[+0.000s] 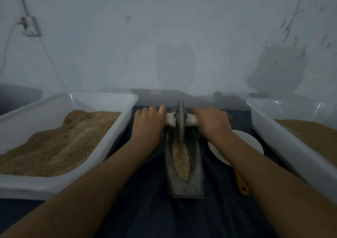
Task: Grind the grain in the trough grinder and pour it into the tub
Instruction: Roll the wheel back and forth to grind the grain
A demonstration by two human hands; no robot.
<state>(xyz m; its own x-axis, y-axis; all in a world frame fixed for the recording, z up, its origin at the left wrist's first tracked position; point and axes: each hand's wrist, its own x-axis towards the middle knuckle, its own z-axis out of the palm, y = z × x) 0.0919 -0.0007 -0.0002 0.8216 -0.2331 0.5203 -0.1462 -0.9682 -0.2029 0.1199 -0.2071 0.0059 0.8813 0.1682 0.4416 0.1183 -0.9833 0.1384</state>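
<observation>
1. The trough [186,183] lies lengthwise on the dark cloth [145,210] between two white tubs, its near end toward the person.
2. Grain [181,160] fills the trough's groove in a narrow strip, from the wheel [180,121] back to the near tip.
3. The wheel stands upright at the far end of the trough, on a pale axle [189,122].
4. The left hand [148,124] is wrapped over the axle's left end; the right hand [212,122] grips the right end — both closed on the axle.
5. The left tub [102,146] holds heaped brown grain; the right tub [284,133] holds a flatter layer.
6. Just right of the trough sits a white dish [249,143], partly under the right forearm, with an orange handle [241,185] near it — possibly a brush or scoop.
</observation>
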